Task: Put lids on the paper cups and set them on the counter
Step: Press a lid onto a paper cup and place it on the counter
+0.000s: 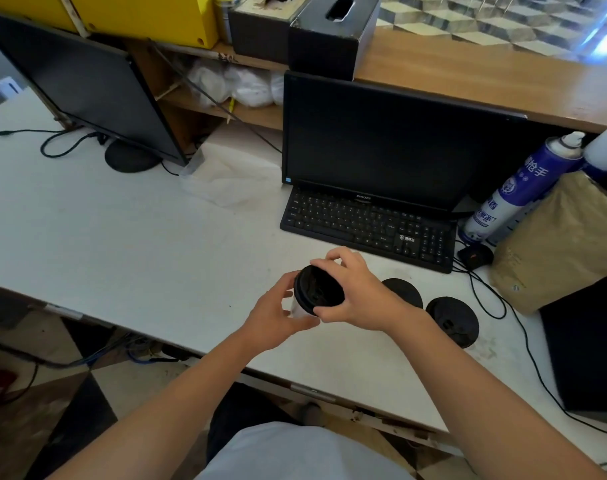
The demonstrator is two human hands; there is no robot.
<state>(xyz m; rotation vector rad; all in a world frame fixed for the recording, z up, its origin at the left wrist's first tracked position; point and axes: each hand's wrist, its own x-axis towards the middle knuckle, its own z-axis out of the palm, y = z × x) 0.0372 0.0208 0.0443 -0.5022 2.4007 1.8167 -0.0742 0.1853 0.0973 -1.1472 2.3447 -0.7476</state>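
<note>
Near the front edge of the table (122,237) the paper cup (298,309) was steadied in the curled left grip (278,315) while the black lid (316,289), pinched by the right grip (359,296), was best pressed evenly round the rim.

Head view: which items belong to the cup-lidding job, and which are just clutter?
Job: paper cup in left hand; black lid gripped by right hand; second lid; third lid.
Clutter: monitor, keyboard, spray can, brown bag, tissue box.
</note>
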